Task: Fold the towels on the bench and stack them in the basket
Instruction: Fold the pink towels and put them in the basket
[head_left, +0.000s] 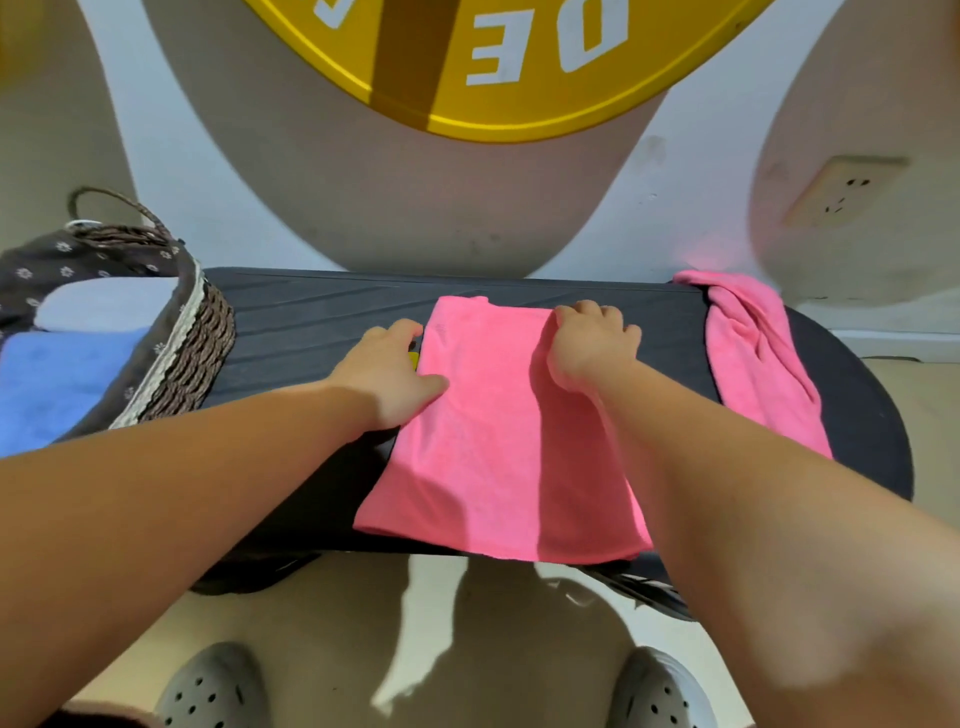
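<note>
Two folded towels already lie in the woven basket (182, 338) at the far left of the bench (311, 322): a pale grey towel (104, 306) behind and a soft blue towel (62, 374) in front. The basket's wall is brown braided wicker trimmed with a cream band, and it is lined in dark cloth printed with small white flowers. A looped handle rises at its back.

Moving right, we see the bench's dark, faintly ribbed top with rounded ends. The left hand (389, 374) lies palm down at the left edge of the pink towel (493, 441). Its fingers are loosely extended and hold nothing, and the thumb rests on the cloth. A small yellow scrap peeks out beside that hand; we cannot tell what it is.

The pink towel, a smooth plush rectangle, lies flat across the middle of the bench from its far side to its near edge. The right hand (592, 343) sits knuckles up on its far right part, fingers curled down onto the fabric. We cannot tell whether they pinch the cloth or only press it. The right forearm crosses and hides the towel's right edge.

Further right, well apart from the flat towel, a second pink towel (758, 364) lies rumpled in loose folds over the bench end.

On the wall behind we note a beige socket (841, 192) and, overhead, a round yellow sign (493, 62) with white letters. Grey perforated clogs (213, 686) stand on the pale floor below.
</note>
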